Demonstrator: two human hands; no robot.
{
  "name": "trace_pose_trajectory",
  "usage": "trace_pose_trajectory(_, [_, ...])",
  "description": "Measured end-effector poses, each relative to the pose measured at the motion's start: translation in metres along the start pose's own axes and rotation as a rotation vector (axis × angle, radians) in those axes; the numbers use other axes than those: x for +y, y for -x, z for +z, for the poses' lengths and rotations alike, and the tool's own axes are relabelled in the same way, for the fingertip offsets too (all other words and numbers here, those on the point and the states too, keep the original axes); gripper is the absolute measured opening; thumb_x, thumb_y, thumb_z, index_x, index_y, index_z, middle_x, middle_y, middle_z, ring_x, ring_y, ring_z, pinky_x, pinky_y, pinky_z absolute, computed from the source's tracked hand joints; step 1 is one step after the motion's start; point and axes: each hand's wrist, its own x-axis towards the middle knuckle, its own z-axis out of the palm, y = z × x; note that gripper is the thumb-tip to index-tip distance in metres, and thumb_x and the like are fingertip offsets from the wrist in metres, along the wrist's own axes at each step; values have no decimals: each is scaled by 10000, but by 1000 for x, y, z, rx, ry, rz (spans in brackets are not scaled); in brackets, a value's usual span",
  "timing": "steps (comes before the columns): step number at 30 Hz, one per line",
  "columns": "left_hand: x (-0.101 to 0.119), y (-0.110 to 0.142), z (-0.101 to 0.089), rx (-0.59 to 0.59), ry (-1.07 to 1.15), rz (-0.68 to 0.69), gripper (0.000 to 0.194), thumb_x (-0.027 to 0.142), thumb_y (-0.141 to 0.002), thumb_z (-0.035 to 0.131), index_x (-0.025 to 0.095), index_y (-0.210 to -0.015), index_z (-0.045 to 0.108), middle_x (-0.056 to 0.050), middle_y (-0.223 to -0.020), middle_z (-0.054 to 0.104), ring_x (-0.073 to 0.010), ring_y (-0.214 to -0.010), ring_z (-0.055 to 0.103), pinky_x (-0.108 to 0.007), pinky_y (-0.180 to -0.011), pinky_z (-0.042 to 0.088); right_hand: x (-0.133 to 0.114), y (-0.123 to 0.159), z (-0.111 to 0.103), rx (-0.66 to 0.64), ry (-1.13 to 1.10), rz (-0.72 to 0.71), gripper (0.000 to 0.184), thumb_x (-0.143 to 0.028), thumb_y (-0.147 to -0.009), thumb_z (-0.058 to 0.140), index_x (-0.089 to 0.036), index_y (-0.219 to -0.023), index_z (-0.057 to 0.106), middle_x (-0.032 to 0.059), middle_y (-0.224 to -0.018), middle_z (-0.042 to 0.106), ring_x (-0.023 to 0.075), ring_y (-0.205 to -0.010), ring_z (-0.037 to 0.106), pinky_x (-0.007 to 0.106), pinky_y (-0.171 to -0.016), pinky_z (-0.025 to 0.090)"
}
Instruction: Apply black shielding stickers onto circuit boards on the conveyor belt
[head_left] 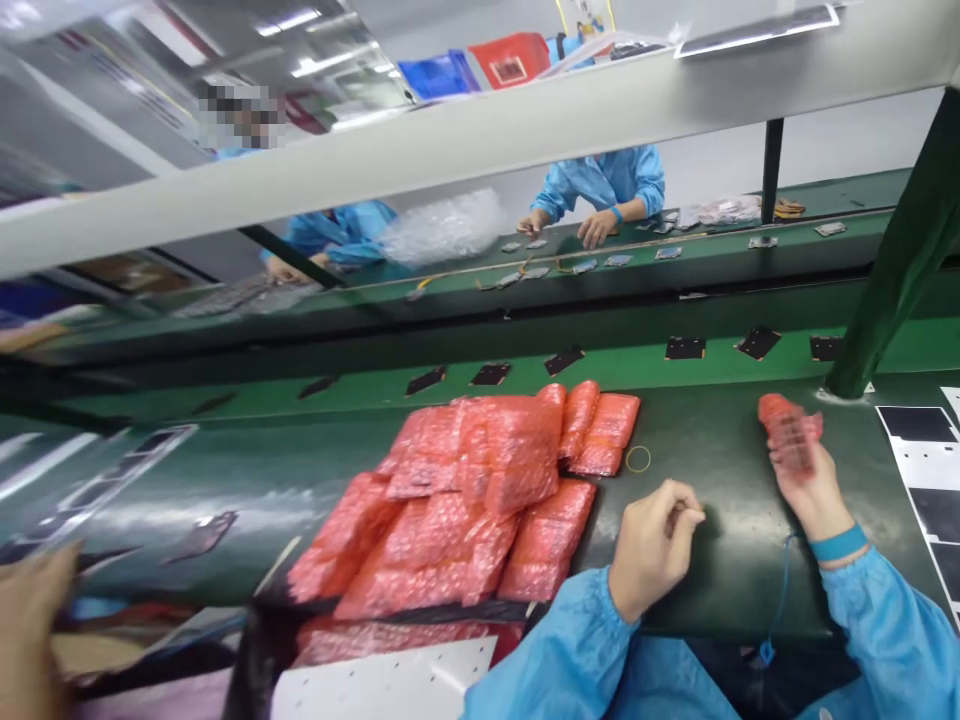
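Note:
My right hand [814, 495] is wrapped round a small red bubble-wrap package [795, 437], held above the green bench at the right; the package is blurred by motion. My left hand [656, 548] is closed in a pinch over the bench, and whatever its fingertips may hold is hidden. Just beyond it a yellow rubber band [638, 459] lies on the bench. To the left of that hand several red bubble-wrap packages [480, 450] are heaped up, some resting over a black-lined container [255, 640] with more red wrap inside.
Dark flat pieces [491, 374] lie along a light green strip behind the bench [712, 420]. A green post [900, 250] rises at the right, beside a white sheet with dark rectangles [919, 450]. Co-workers in blue [607, 185] sit across; another person's hand [37, 620] shows at lower left.

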Motion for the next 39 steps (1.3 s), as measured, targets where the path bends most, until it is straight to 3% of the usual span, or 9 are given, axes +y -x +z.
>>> trace_pose_trajectory(8, [-78,-41,-44,-28,-218,-223,166,289,-892,643,208,-798,753,-90,-958,738,-259,-937,681,-443,-935,554,3,0,9,44,-72,-25,455,-400,-718,795,-207,-1106,657,26,-1018,762,194,-879,708,354,-838,582])
trace_pose_trajectory(11, [-80,-51,-45,-24,-190,-220,208,335,-925,638,215,-875,801,-115,-1109,766,-302,-1109,681,-498,-1062,519,5,12,18,41,-72,-42,453,-419,-725,811,-222,-1105,662,14,-1049,758,180,-896,699,317,-816,573])
trace_pose_trajectory(17, [-35,-65,2,-197,634,-316,643,496,-985,657,257,-1565,519,-118,-1502,641,-276,-1276,675,-406,-1084,534,-9,30,29,-113,-21,13,496,-581,-742,838,-228,-1071,726,53,-1048,780,213,-838,709,307,-660,587])
trace_pose_trajectory(22, [-33,-67,43,-47,1173,-534,881,465,-772,890,242,-1547,536,-106,-1475,657,-307,-1306,646,-384,-1110,498,-41,34,24,-229,-19,27,665,-669,-770,814,-255,-1283,728,73,-1147,790,216,-856,732,321,-675,625])
trace_pose_trajectory(26, [-34,-52,57,-56,1219,-699,809,557,-879,765,296,-1588,477,-98,-1359,698,-245,-1122,710,-342,-922,569,-65,34,16,-123,40,-13,719,-663,-761,821,-234,-1329,721,69,-1093,803,191,-739,715,334,-646,634])
trace_pose_trajectory(29, [-25,-44,66,-118,1145,-587,852,610,-895,741,319,-1626,415,-106,-1466,630,-250,-1191,686,-375,-993,557,-70,34,19,-88,97,19,712,-651,-730,847,-205,-1276,748,87,-1085,812,233,-810,749,360,-670,648])
trace_pose_trajectory(33, [-22,-48,78,-165,1022,-471,944,374,-636,975,207,-1479,584,-122,-1363,696,-304,-1180,675,-435,-1073,521,-71,34,23,-95,7,66,563,-553,-709,897,-168,-1104,780,104,-1034,822,277,-931,778,397,-772,662])
trace_pose_trajectory(36, [-33,-53,78,-139,1033,-509,646,323,-662,910,146,-1244,690,-105,-1141,760,-288,-1076,705,-425,-1034,532,-80,27,15,35,-47,2,463,-487,-663,929,-166,-956,769,92,-996,822,267,-917,782,407,-843,661])
trace_pose_trajectory(39, [-48,-53,70,-135,1112,-546,785,304,-705,810,171,-1433,551,-81,-1095,758,-245,-970,730,-395,-938,569,-95,19,-1,147,-11,-61,425,-469,-674,917,-175,-939,763,70,-991,821,254,-920,780,407,-893,656])
